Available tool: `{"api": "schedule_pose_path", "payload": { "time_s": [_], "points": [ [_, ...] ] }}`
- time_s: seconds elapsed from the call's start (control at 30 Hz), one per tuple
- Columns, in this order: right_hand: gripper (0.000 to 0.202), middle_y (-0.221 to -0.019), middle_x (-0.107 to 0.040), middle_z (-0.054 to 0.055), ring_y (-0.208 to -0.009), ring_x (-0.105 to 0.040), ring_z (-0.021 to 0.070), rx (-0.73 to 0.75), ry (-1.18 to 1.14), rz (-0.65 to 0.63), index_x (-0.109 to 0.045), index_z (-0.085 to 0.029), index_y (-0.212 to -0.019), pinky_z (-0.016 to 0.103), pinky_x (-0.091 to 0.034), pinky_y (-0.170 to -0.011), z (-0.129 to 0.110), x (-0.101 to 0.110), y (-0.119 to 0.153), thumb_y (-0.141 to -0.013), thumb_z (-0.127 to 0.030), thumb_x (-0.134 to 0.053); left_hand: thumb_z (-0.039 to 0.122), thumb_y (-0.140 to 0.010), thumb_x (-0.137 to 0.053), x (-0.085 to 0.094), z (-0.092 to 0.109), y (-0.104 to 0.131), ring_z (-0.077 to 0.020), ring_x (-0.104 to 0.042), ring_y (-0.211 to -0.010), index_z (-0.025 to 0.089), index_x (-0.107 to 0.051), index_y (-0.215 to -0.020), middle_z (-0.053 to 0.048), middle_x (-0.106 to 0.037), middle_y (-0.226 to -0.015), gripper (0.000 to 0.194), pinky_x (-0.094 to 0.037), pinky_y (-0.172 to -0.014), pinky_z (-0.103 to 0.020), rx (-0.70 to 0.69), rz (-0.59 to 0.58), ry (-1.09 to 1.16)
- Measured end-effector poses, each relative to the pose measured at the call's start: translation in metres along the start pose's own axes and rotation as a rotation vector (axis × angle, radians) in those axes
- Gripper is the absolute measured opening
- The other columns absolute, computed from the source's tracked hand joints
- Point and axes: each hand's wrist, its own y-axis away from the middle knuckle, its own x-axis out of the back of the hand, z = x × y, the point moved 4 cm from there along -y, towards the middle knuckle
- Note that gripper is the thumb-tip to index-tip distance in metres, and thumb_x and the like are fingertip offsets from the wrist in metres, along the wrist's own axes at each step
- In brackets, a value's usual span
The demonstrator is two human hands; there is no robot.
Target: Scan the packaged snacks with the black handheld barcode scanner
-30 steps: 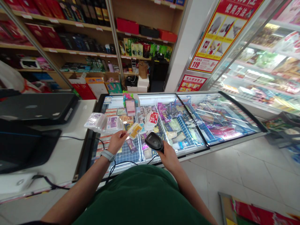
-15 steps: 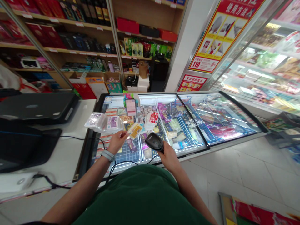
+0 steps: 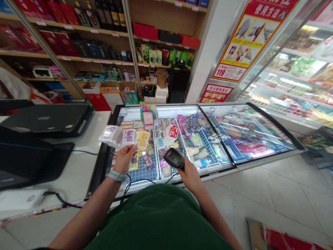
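My left hand [image 3: 125,158], with a watch at the wrist, pinches the lower left corner of a yellow-labelled pack [image 3: 142,139] over the freezer's glass top. Left of that pack is a clear pack with a purple label [image 3: 128,136], and beyond it a clear plastic pack [image 3: 110,134]. My right hand [image 3: 187,171] is wrapped round the handle of a black handheld scanner [image 3: 173,158], whose head points up and left. A red-labelled pack [image 3: 171,134] rests on the glass just above the scanner.
A chest freezer [image 3: 221,167] with packaged goods under glass spans the middle. A counter [image 3: 85,146] with black devices stands at left. Black cables loop near the freezer's front edge. A colourful ornament [image 3: 144,110] is at the freezer's back.
My left hand has moved slightly left with the yellow-labelled pack, which now lies more upright beside the purple-labelled one. The whole view has shifted a little; the scanner remains in my right hand.
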Motion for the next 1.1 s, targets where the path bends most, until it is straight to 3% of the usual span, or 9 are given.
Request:
{"api": "schedule_pose_path", "payload": {
  "time_s": [0.13,0.27,0.53,0.9,0.97,1.1],
  "points": [
    [0.02,-0.099,-0.063,0.01,-0.092,-0.06,0.0254,-0.008,0.038,-0.015,-0.051,-0.018,-0.103,0.034,-0.043,-0.078,0.001,-0.003,-0.001,-0.083,-0.017,-0.056,0.052,-0.057,-0.073,0.022,0.004,-0.008,-0.0089,-0.059,-0.061,0.016,-0.062,-0.081,0.0,-0.066,-0.074,0.045,-0.048,-0.061,-0.024,0.044,0.155,0.106],
    [0.02,-0.101,-0.062,0.011,-0.092,-0.059,0.0255,0.006,0.04,-0.02,-0.05,-0.017,-0.103,0.034,-0.043,-0.078,0.002,-0.007,-0.002,-0.083,-0.017,-0.055,0.044,-0.055,-0.074,0.035,0.007,-0.015,-0.0075,-0.057,-0.055,0.015,-0.06,-0.074,0.0,-0.065,-0.069,0.037,-0.046,-0.056,-0.023,0.089,0.232,0.165],
    [0.018,-0.098,-0.063,0.01,-0.091,-0.059,0.0246,0.024,0.022,-0.019,-0.05,-0.017,-0.101,0.033,-0.043,-0.076,0.0,-0.005,-0.001,-0.084,-0.018,-0.055,0.039,-0.056,-0.074,0.039,0.007,-0.019,-0.0071,-0.055,-0.051,0.013,-0.061,-0.071,-0.001,-0.065,-0.066,0.033,-0.045,-0.051,-0.022,0.129,0.285,0.156],
    [0.021,-0.1,-0.062,0.012,-0.094,-0.059,0.0266,0.013,0.031,-0.036,-0.051,-0.015,-0.103,0.035,-0.043,-0.079,-0.001,-0.006,-0.001,-0.083,-0.016,-0.055,0.055,-0.052,-0.075,0.045,0.004,-0.022,-0.0093,-0.053,-0.047,0.014,-0.056,-0.06,0.002,-0.057,-0.051,0.045,-0.041,-0.047,-0.022,0.15,0.328,0.053],
    [0.021,-0.1,-0.062,0.012,-0.094,-0.059,0.0265,0.008,0.023,-0.035,-0.05,-0.016,-0.103,0.035,-0.043,-0.079,0.0,-0.006,-0.001,-0.083,-0.016,-0.055,0.061,-0.06,-0.067,0.045,0.0,-0.019,-0.0105,-0.054,-0.046,0.015,-0.056,-0.061,0.001,-0.057,-0.051,0.048,-0.043,-0.049,-0.024,0.127,0.341,0.022],
    [0.021,-0.1,-0.063,0.011,-0.094,-0.059,0.026,-0.005,0.022,-0.028,-0.05,-0.016,-0.102,0.034,-0.043,-0.079,0.001,-0.005,-0.001,-0.082,-0.016,-0.055,0.067,-0.081,-0.032,0.037,-0.01,-0.008,-0.0143,-0.056,-0.048,0.018,-0.053,-0.058,-0.002,-0.057,-0.051,0.058,-0.047,-0.053,-0.028,-0.024,0.286,-0.211]
  ]
}}
